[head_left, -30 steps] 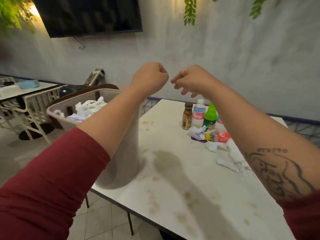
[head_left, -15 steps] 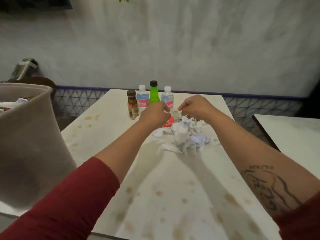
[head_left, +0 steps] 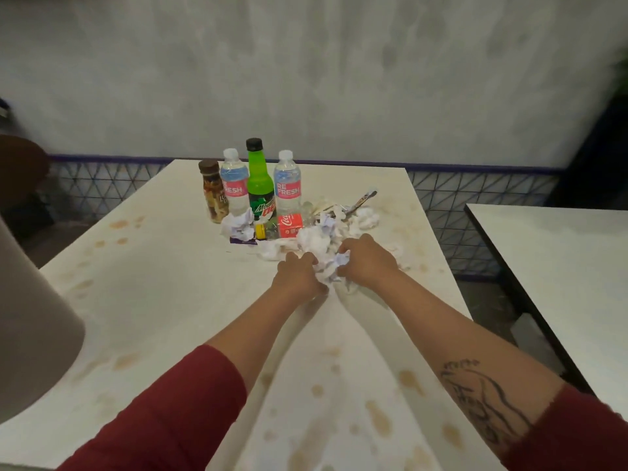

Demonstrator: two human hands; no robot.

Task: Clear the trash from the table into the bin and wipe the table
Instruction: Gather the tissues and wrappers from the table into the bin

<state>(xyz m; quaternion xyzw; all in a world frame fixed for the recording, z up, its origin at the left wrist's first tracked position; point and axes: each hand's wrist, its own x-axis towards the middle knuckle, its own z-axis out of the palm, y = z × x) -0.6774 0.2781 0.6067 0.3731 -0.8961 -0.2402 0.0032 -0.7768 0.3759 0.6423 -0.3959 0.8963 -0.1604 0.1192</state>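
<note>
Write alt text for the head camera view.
The left hand and right hand grip crumpled tissues on a stained white table. Behind the pile stand a brown bottle, two water bottles and a green bottle. A grey bin shows at left.

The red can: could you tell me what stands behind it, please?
A water bottle stands behind the red can, with the green bottle left of that; the can covers the water bottle's base.

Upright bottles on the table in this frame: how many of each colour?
clear water bottles: 2
green bottle: 1
brown bottle: 1
Total: 4
</note>
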